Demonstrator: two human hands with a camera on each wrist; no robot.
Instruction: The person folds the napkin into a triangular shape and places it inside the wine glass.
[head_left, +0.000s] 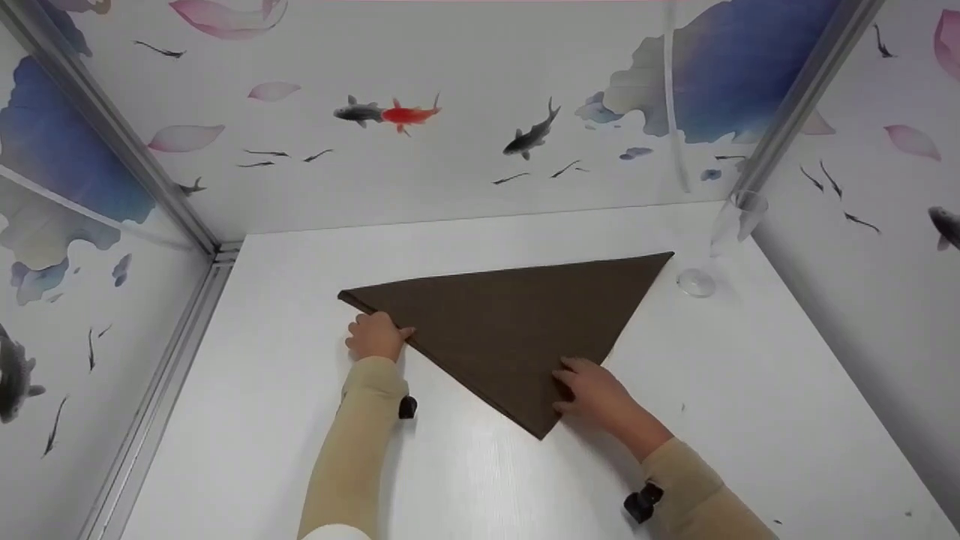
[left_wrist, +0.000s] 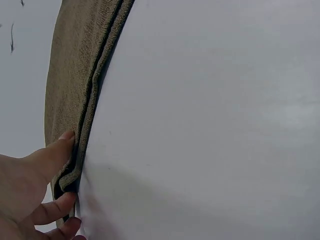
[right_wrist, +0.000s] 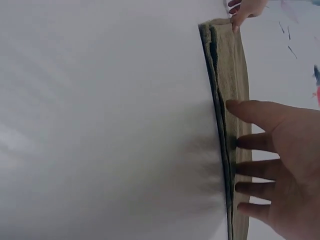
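A dark brown cloth (head_left: 517,322), folded into a triangle with layered edges, lies on the white table. My left hand (head_left: 375,336) holds its left edge near the far left corner. In the left wrist view, a bunched fold of the cloth (left_wrist: 85,90) sits between the thumb and the fingers (left_wrist: 52,210). On the near right edge, close to the bottom point, rests my right hand (head_left: 600,394). Seen from the right wrist, that hand's fingers (right_wrist: 257,170) are spread and fairly straight, their tips touching the cloth (right_wrist: 230,70).
A clear stemmed glass (head_left: 697,283) stands at the table's back right, beyond the cloth's right corner. Printed panels with fish and petals enclose the white table (head_left: 247,420) at the back and both sides. Metal frame bars (head_left: 169,375) run along the left side.
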